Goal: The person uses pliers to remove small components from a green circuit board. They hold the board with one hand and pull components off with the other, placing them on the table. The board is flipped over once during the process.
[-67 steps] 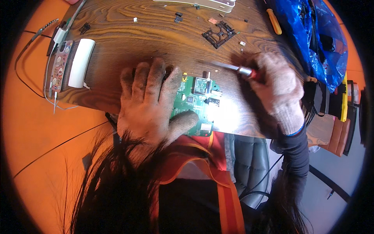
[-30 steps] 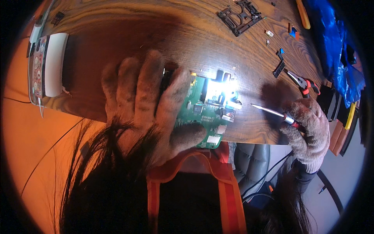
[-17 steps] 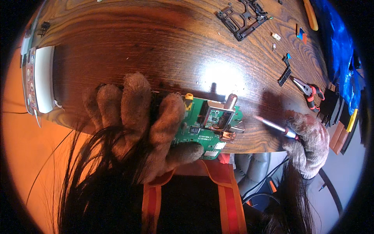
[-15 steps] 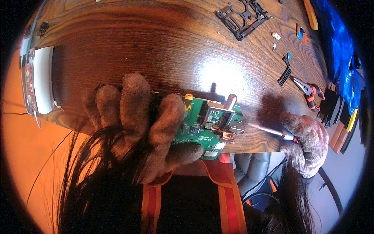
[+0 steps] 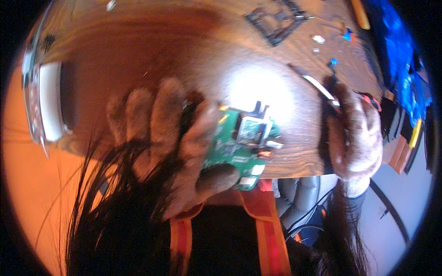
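Observation:
A green circuit board [image 5: 230, 156] is pinched at its left side between the thumb and fingers of my left hand [image 5: 184, 142], which wears a fuzzy work glove. Metal connectors and a small shiny metal frame [image 5: 252, 131] stand on the board's right part. My right hand [image 5: 357, 138], also gloved, is closed around a screwdriver [image 5: 320, 86]. Its shaft points up and left over the table, apart from the board. The hand and the shaft are blurred, and the screwdriver's handle is hidden in the glove.
A black plastic frame [image 5: 276, 20] lies at the far side, with small white pieces [image 5: 318, 39] near it. Red-handled pliers [image 5: 372, 100] show partly behind my right hand. Blue plastic [image 5: 396, 55] lines the right edge. A white box [image 5: 50, 101] stands at left.
My right hand has moved up and away from me, and the screwdriver now points higher, farther from the board. The connector end of the board has tilted slightly. My left hand keeps its grip.

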Demonstrator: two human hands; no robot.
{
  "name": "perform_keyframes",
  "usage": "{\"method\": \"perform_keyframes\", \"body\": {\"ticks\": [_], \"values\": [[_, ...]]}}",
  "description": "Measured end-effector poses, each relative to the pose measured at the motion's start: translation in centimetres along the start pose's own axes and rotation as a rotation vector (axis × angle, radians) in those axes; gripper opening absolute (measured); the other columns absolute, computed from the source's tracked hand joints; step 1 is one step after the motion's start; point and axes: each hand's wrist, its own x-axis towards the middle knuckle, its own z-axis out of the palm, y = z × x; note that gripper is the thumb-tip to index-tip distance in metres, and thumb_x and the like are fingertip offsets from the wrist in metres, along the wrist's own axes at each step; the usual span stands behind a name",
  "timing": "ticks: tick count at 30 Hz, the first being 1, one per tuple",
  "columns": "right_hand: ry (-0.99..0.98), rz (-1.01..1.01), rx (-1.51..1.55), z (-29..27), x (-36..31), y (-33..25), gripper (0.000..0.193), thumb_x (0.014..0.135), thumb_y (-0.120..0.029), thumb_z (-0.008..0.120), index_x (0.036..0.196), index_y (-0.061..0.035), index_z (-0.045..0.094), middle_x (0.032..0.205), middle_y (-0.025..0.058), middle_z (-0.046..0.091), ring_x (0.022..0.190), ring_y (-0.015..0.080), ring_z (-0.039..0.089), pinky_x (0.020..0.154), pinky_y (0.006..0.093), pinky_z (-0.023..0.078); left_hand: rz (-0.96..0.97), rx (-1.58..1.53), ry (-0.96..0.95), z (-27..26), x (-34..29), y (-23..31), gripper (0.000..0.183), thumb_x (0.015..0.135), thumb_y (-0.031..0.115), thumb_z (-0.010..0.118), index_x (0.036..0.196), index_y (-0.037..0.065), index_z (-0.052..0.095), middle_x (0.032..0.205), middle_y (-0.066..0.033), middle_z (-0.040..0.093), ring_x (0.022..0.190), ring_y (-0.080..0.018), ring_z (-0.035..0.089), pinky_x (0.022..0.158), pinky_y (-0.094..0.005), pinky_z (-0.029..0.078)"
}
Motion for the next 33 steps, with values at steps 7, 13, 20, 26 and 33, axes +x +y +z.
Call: {"method": "perform_keyframes", "body": {"ticks": [7,13,20,26,33], "values": [[0.005,-0.002,0.138,-0.5,1.2,-1.8,0.049,0.077,-0.013,0.076,0.124,-0.0039,0.064,0.115,0.0186,0.063,0.100,0.0368,0.064,0.083,0.0430,0.053,0.014,-0.372,0.219,1.5,-0.3,0.1,0.108,0.077,0.031,0.082,0.156,-0.003,0.015,0.156,-0.0384,0.018,0.145,-0.0527,0.019,0.119,-0.0603,0.012],[0.208,0.164,-0.082,-3.3,-2.0,2.4,0.036,0.076,-0.012,0.077,0.110,-0.0071,0.069,0.120,0.0187,0.064,0.104,0.0388,0.065,0.088,0.0434,0.054,0.013,-0.362,0.149,1.4,-1.4,0.2,0.104,0.079,0.029,0.080,0.156,-0.002,0.016,0.154,-0.0352,0.026,0.144,-0.0495,0.025,0.118,-0.0611,0.013],[-0.191,0.299,0.147,-2.7,-2.3,7.5,0.038,0.077,-0.009,0.073,0.114,-0.0068,0.065,0.148,0.0202,0.046,0.132,0.0369,0.050,0.105,0.0397,0.048,0.023,-0.115,0.272,1.5,-0.4,0.3,0.100,0.080,0.036,0.077,0.154,-0.001,0.021,0.153,-0.0341,0.029,0.142,-0.0504,0.027,0.118,-0.0624,0.014],[-0.163,0.216,-0.033,-0.9,-2.2,9.0,0.031,0.076,-0.007,0.070,0.107,-0.0027,0.066,0.130,0.0172,0.056,0.119,0.0350,0.057,0.100,0.0389,0.050,-0.010,0.032,0.317,1.0,0.0,0.0,0.097,0.081,0.042,0.075,0.153,-0.001,0.026,0.152,-0.0332,0.031,0.141,-0.0511,0.030,0.117,-0.0636,0.015],[-0.111,0.481,0.194,-0.5,-3.3,9.7,0.023,0.078,-0.004,0.065,0.101,-0.0011,0.066,0.099,0.0143,0.055,0.096,0.0317,0.060,0.082,0.0380,0.047,-0.002,0.074,0.390,1.5,0.5,0.2,0.094,0.081,0.053,0.070,0.150,0.000,0.033,0.151,-0.0326,0.032,0.138,-0.0537,0.031,0.116,-0.0665,0.017]]}}
